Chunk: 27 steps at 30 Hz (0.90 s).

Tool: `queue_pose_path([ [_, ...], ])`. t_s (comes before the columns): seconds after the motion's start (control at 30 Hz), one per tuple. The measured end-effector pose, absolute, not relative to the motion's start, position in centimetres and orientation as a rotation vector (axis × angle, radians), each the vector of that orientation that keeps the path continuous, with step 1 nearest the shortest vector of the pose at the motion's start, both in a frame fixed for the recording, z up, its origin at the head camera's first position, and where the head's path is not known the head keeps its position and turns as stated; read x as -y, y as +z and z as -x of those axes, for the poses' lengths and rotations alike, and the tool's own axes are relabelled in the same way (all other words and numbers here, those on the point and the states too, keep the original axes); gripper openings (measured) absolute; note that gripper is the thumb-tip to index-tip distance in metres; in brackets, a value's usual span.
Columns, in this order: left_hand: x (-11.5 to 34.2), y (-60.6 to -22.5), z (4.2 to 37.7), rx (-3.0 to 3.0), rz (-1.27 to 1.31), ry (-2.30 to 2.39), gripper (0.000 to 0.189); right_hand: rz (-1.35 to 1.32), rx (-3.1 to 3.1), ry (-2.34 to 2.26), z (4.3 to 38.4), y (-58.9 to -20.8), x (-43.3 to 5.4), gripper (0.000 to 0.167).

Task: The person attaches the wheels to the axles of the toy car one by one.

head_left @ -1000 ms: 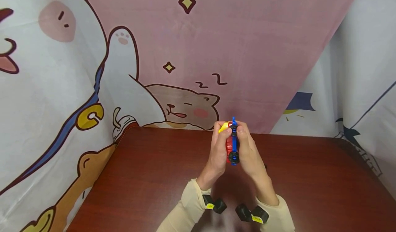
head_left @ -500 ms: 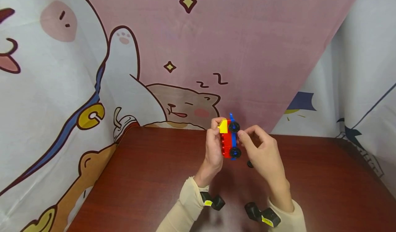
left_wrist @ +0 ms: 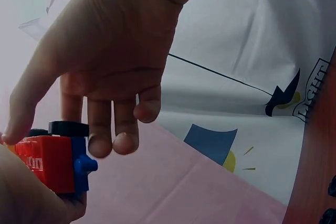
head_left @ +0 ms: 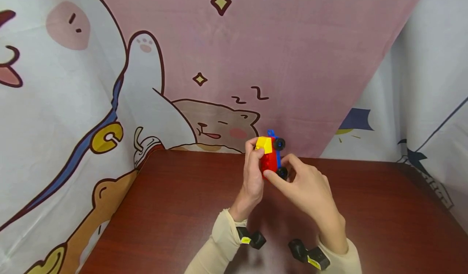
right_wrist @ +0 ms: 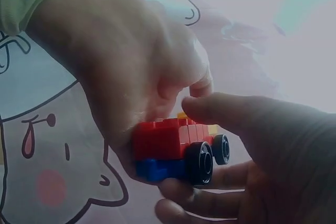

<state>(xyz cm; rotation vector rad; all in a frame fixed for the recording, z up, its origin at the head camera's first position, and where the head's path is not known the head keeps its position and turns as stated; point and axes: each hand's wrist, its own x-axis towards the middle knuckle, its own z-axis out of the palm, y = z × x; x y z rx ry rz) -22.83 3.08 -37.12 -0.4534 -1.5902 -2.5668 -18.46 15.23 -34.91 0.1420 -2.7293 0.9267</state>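
Observation:
A small toy car built of blocks is held up over the table between both hands. It has a red body, a yellow block and a blue base with black wheels. My left hand grips its left side, the thumb by the yellow block. From the right, my right hand pinches the near end, thumb on the red body and fingertips behind the near wheel. The left wrist view shows the other fingers of my right hand hanging loose. In the right wrist view both hands meet around the car.
Brown table beneath the hands; a patterned curtain stands behind it. Two black ridged pieces are cut off by the right edge of the left wrist view. Black devices sit at both wrists.
Both hands first grip the car. The right hand then draws back, showing a small black wheel on the table, and now pinches the car's near end. The car has turned, showing more red.

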Motion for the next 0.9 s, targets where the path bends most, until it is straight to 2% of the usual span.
queue_pose_path([
  [0.4,-2.6,-37.0,22.8,1.702,0.554,-2.522,0.051,-0.136,2.667,1.117,18.7,-34.7,-15.7,0.036],
  [0.7,-2.8,-36.7,22.8,1.851,0.524,-2.502,0.046,-0.087,2.607,1.337,18.7,-34.3,-16.4,0.044],
  [0.9,-2.9,-36.8,23.0,1.809,0.545,-2.55,0.046,-0.134,2.575,1.415,18.8,-34.5,-16.5,0.042],
])
